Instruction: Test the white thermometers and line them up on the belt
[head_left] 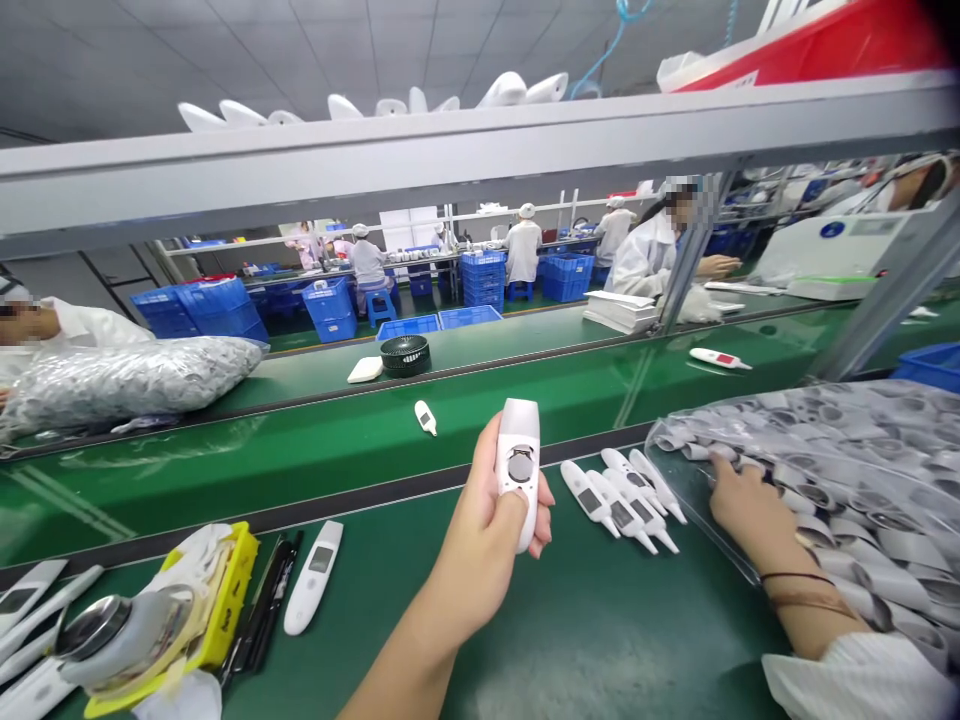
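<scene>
My left hand [487,530] is closed round a white thermometer shell [519,462], held upright with its round grey opening facing me and my thumb pressed just below it. My right hand [746,500] reaches into a clear plastic bag [862,470] full of small grey-white parts; its fingers are curled among them and what they hold is hidden. Between the hands lie several finished white thermometers [622,495] in a row on the green bench.
At the left stand a yellow fixture with a metal disc [150,620], a single thermometer [313,575] and black pens. A green conveyor [300,440] carries a small thermometer [425,416]. Beyond are a black fan [405,354], a big bag of parts [127,380], blue crates and workers in white.
</scene>
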